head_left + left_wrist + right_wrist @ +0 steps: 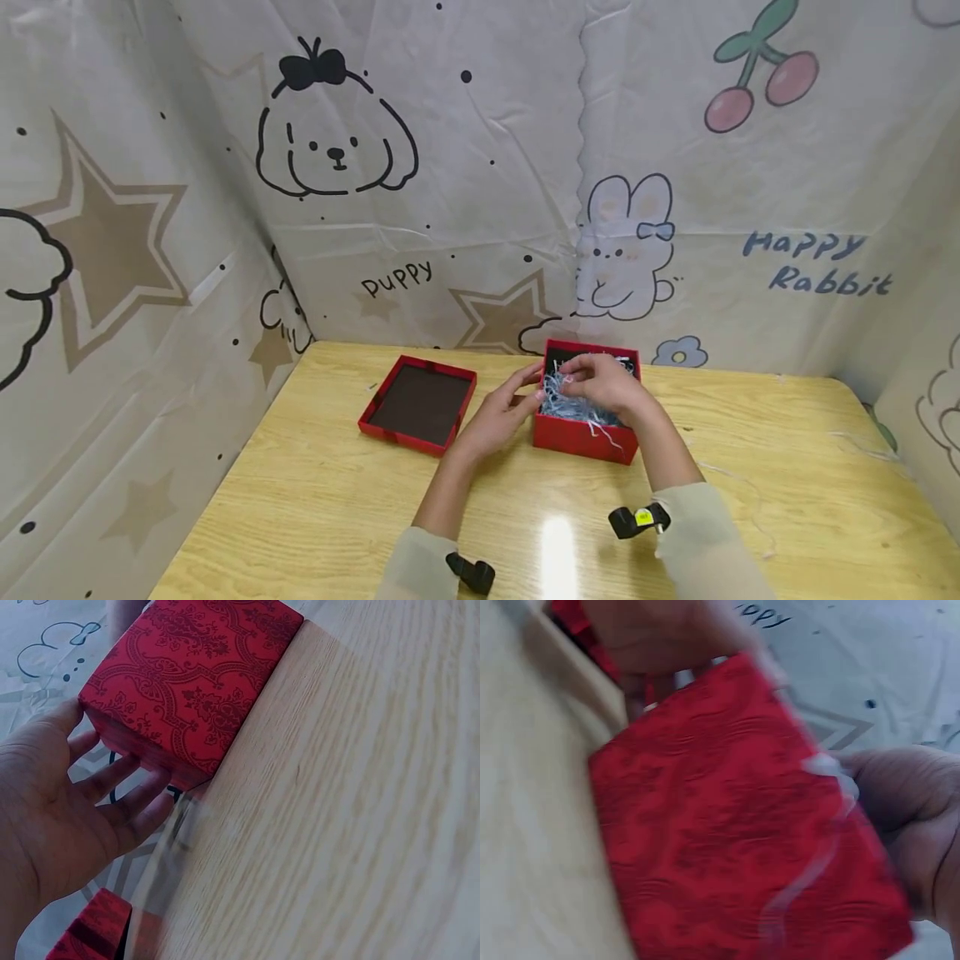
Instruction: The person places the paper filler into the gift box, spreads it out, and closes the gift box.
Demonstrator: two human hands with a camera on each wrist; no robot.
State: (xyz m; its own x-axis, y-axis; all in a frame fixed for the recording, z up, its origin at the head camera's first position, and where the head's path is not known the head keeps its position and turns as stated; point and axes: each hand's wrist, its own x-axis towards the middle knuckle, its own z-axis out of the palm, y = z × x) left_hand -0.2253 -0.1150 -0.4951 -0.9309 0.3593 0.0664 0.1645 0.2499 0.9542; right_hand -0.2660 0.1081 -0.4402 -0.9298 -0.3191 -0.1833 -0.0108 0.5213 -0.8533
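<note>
Red box (585, 435) at back-centre of table (315, 500), open, stuffed with pale blue paper shreds (572, 407). I read right hand (604, 382) directly above box, fingers curled down into shreds, seemingly pinching some (wrist view too blurred to confirm). Left hand (501, 415) against box's left wall, fingers (127, 796) straight and spread, touching red side. Box's lid (418, 404) upside down left of box, just beyond left hand. Right hand nearer to filling.
</note>
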